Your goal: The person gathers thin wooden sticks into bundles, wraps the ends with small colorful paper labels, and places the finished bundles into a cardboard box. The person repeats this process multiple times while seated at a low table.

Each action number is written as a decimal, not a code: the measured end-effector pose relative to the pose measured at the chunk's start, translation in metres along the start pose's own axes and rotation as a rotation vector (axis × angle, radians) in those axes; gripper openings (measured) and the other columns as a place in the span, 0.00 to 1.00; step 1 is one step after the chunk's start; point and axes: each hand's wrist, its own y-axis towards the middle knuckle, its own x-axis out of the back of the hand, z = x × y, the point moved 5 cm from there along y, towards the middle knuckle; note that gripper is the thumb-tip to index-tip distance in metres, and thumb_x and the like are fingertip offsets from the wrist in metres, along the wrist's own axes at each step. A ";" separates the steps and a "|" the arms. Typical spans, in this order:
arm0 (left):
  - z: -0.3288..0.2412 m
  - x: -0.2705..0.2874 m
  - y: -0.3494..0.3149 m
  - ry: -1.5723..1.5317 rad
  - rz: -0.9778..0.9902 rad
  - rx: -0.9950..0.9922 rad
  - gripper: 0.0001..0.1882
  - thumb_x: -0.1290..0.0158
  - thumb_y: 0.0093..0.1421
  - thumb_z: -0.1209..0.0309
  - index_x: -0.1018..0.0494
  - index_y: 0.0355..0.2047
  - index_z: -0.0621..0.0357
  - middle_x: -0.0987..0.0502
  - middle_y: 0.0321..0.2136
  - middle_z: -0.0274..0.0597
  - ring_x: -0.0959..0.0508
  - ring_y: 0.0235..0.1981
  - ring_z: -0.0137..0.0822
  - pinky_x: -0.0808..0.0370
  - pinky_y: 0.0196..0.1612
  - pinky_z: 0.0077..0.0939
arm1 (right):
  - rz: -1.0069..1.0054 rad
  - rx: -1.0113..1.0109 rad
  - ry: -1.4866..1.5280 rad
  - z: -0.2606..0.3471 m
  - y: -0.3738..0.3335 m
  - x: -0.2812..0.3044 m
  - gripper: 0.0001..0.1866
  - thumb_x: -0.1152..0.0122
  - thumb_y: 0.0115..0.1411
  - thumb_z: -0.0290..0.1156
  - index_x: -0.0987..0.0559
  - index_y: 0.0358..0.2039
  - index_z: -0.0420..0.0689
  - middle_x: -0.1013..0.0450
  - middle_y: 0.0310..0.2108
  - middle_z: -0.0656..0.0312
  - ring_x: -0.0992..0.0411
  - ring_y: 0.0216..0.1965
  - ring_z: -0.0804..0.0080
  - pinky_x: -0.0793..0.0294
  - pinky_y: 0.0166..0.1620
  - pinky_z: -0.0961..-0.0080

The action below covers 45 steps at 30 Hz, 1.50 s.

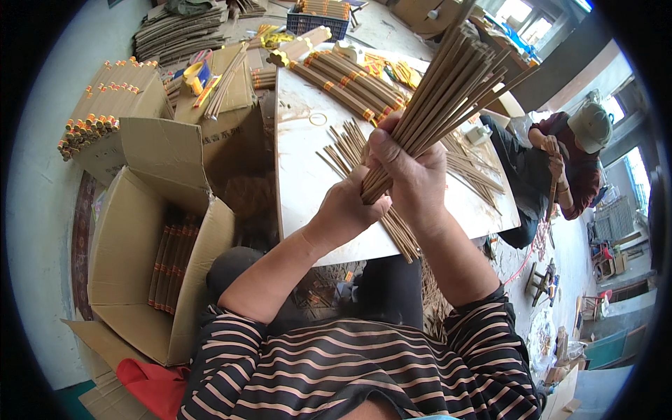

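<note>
Both my hands are closed round a thick bundle of thin brown incense sticks (pixel 451 87), held up tilted above the white table (pixel 297 203). My left hand (pixel 344 208) grips the bundle's lower end. Just above it, my right hand (pixel 418 175) wraps the sticks, its thumb across the front. The upper ends fan out a little. Loose incense sticks (pixel 397 234) lie on the table beneath my hands, with more loose sticks (pixel 472 170) to the right. Beyond them are several wrapped incense bundles (pixel 332 87) with red and yellow bands. A thin ring-shaped band (pixel 318 120) lies nearby.
At left stands an open cardboard box (pixel 115 276) with wrapped bundles (pixel 171 262) inside. Behind it, more bundles (pixel 115 91) are stacked on a carton. A tape roll (pixel 196 77) sits on another carton. A capped person (pixel 577 150) works at right. A blue crate (pixel 318 25) stands far back.
</note>
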 end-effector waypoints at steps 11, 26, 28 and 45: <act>0.031 0.011 0.008 -0.082 -0.116 -0.073 0.16 0.47 0.50 0.67 0.34 0.38 0.58 0.24 0.28 0.50 0.22 0.33 0.45 0.27 0.37 0.33 | -0.134 -0.088 -0.025 -0.016 0.003 -0.007 0.12 0.37 0.49 0.23 0.28 0.35 0.39 0.29 0.27 0.65 0.30 0.29 0.80 0.29 0.34 0.81; 0.003 0.017 0.001 -0.078 -0.117 -0.156 0.23 0.46 0.51 0.69 0.36 0.48 0.57 0.24 0.33 0.50 0.23 0.39 0.42 0.27 0.42 0.29 | -0.025 -0.025 -0.009 -0.002 0.004 -0.023 0.08 0.37 0.53 0.28 0.28 0.26 0.41 0.31 0.20 0.68 0.34 0.21 0.83 0.33 0.27 0.85; 0.008 0.015 0.006 -0.047 -0.140 -0.154 0.23 0.46 0.52 0.69 0.37 0.49 0.58 0.24 0.34 0.52 0.23 0.41 0.44 0.28 0.43 0.30 | -0.053 -0.145 0.000 -0.032 0.002 -0.016 0.08 0.37 0.53 0.29 0.28 0.27 0.41 0.31 0.20 0.68 0.34 0.21 0.84 0.33 0.27 0.84; 0.061 0.056 0.012 -1.355 -0.015 0.163 0.14 0.47 0.57 0.63 0.34 0.20 0.55 0.33 0.16 0.33 0.34 0.17 0.27 0.35 0.24 0.20 | 0.280 -1.054 0.290 -0.108 -0.111 -0.039 0.08 0.42 0.55 0.27 0.33 0.25 0.42 0.36 0.15 0.66 0.36 0.12 0.78 0.35 0.16 0.82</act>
